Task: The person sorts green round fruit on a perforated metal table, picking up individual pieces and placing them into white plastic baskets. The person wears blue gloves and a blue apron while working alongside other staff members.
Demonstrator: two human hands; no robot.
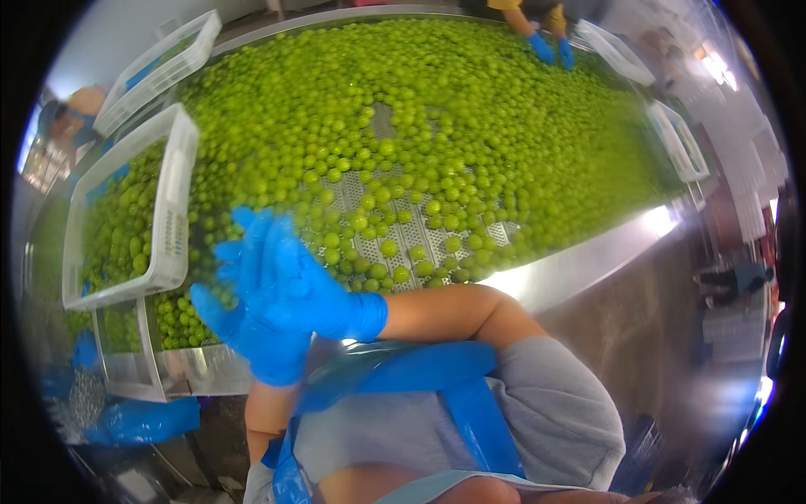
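Note:
My left hand [264, 334] and my right hand [302, 271] both wear blue gloves and touch each other over the near left part of the fruit bed. The right forearm reaches across in front of me, and the right hand overlaps the left. The left thumb stands out to the side. Extended fingertips point away from me, and no fruit is visible in either hand; part of both palms is hidden. Beyond them, many round green fruits [403, 151], like grapes or small plums, cover a perforated metal slatted bed [410, 227].
At left, a white plastic crate [175, 208] holds larger green fruits; another crate [157, 69] is behind it. Two more crates [617, 53] line the far right. A steel rim [585, 264] edges the bed. A co-worker's gloved hands [551, 51] are among the far fruits.

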